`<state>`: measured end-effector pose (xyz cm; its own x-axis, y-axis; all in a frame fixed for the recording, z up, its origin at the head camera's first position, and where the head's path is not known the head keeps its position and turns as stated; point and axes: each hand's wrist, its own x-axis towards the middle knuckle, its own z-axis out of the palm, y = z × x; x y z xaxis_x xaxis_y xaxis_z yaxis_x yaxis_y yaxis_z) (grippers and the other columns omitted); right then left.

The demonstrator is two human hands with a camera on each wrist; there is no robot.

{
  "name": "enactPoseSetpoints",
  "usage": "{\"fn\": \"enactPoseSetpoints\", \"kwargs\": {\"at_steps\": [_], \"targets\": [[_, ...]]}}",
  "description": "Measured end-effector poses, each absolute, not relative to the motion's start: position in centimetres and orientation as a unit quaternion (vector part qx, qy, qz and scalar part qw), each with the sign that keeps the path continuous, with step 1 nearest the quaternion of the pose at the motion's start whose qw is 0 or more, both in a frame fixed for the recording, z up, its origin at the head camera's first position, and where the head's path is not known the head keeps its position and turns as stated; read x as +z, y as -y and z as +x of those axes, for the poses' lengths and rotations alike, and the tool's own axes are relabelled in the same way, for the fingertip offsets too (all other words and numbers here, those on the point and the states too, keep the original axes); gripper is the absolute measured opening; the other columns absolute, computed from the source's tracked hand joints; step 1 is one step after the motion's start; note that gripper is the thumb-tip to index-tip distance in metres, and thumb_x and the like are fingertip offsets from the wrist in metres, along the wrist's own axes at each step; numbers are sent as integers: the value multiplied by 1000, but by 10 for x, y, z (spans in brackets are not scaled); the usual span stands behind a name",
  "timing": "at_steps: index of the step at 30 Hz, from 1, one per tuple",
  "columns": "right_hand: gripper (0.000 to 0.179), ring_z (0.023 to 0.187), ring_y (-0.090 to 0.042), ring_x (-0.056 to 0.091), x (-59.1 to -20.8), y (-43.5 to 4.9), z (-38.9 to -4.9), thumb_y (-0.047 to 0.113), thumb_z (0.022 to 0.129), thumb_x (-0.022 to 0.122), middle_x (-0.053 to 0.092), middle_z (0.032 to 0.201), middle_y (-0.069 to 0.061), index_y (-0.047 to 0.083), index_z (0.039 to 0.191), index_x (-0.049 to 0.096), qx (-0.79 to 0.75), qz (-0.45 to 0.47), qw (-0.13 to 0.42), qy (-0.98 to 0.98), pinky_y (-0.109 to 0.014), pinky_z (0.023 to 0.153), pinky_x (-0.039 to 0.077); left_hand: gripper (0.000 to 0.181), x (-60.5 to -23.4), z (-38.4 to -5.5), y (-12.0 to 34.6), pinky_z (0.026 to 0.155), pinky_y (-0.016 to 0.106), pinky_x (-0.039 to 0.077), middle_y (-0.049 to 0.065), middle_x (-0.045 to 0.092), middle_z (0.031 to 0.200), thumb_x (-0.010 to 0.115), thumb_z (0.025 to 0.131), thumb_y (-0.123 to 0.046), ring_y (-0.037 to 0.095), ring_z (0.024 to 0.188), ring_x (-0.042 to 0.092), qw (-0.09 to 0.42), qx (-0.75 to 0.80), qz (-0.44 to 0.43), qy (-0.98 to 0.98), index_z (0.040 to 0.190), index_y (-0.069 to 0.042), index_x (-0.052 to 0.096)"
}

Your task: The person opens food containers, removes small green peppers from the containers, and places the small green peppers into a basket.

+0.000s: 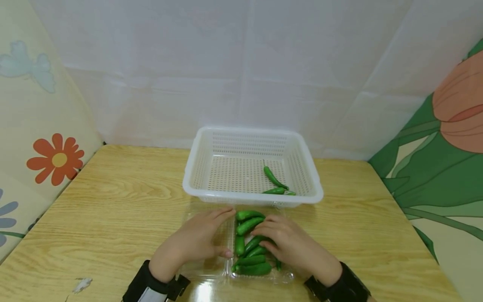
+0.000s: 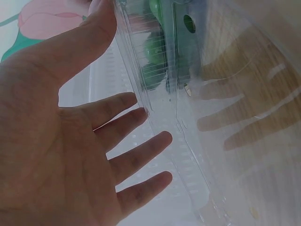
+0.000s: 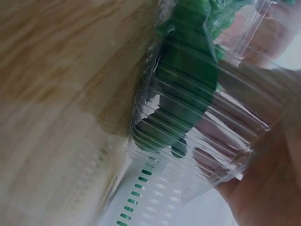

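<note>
A hinged clear plastic box (image 1: 288, 276) lies open on the table, with several green chili peppers (image 1: 253, 269) in its right half. My left hand (image 1: 198, 237) rests at the box's middle edge, thumb and fingers spread; the left wrist view shows its fingers (image 2: 141, 155) straight and holding nothing. Over the peppers, my right hand (image 1: 284, 239) reaches in from the right, with its fingers curled and one pepper (image 1: 253, 243) between fingers and thumb. In the right wrist view, the ribbed box wall partly hides that hand (image 3: 268, 155).
Behind the box stands a white perforated plastic basket (image 1: 192, 176), with a few green peppers (image 1: 274, 178) at its right front. The wooden table (image 1: 132, 201) meets a white cloth backdrop (image 1: 170, 84). Flower-patterned panels (image 1: 426, 176) flank both sides.
</note>
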<state>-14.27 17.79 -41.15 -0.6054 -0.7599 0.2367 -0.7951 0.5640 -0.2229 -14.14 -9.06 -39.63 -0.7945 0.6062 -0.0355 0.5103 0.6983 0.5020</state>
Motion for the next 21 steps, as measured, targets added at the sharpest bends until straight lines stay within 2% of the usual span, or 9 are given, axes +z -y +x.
{"fn": "enactPoseSetpoints", "kwargs": {"at_steps": [16, 21], "targets": [[27, 91, -9, 59, -412, -177, -141, 14, 84, 80, 69, 98, 5, 12, 110, 75, 148, 412, 37, 898, -31, 79, 54, 96, -397, -142, 90, 113, 56, 30, 7, 36, 157, 81, 76, -47, 34, 140, 37, 99, 240, 305, -916, 153, -12, 37], [28, 96, -10, 60, -413, -177, -141, 13, 82, 81, 69, 100, 5, 11, 110, 75, 140, 417, 38, 897, -33, 84, 54, 96, -397, -142, 91, 113, 56, 30, 7, 36, 157, 82, 76, -46, 34, 140, 37, 103, 243, 301, -916, 153, -12, 37]]}}
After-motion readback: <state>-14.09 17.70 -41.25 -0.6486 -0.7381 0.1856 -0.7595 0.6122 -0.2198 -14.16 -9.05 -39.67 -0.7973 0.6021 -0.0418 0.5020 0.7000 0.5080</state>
